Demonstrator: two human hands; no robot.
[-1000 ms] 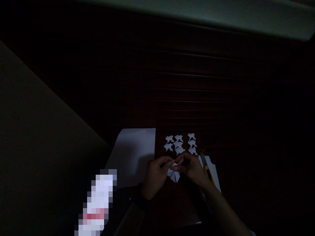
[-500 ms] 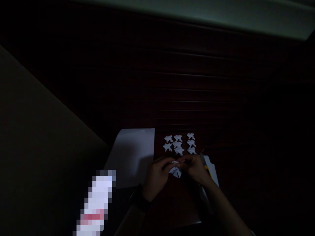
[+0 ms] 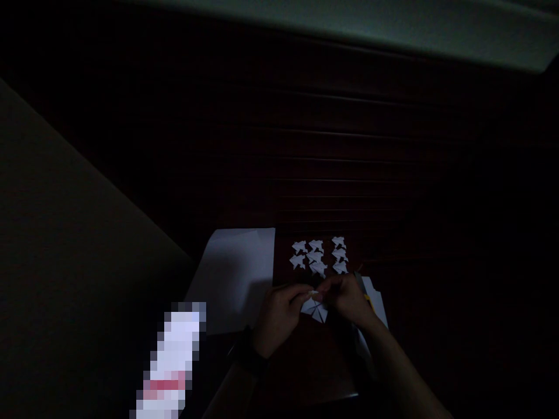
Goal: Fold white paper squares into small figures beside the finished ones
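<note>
Between my two hands is a small piece of folded white paper (image 3: 315, 311), its creased lower part hanging below the fingertips. My left hand (image 3: 279, 314), with a dark band on the wrist, pinches the paper's upper edge from the left. From the right, my right hand (image 3: 348, 298) pinches the same edge, the fingertips of both hands nearly meeting. Just beyond the fingers lie several small folded paper figures (image 3: 315, 256) in three columns on the dark table (image 3: 318, 366). The dim light hides the finer folds.
A large white paper sheet (image 3: 231, 267) lies left of my hands. More white paper (image 3: 376, 299) and a dark tool with a yellow part (image 3: 367, 299), partly hidden, lie by my right wrist. A pale wall (image 3: 65, 233) rises at the left. A blurred bright object (image 3: 170, 361) is at lower left.
The folded paper has tilted and shifted slightly down and right, showing more of its creased face. Both hands keep their pinch, with small finger shifts.
</note>
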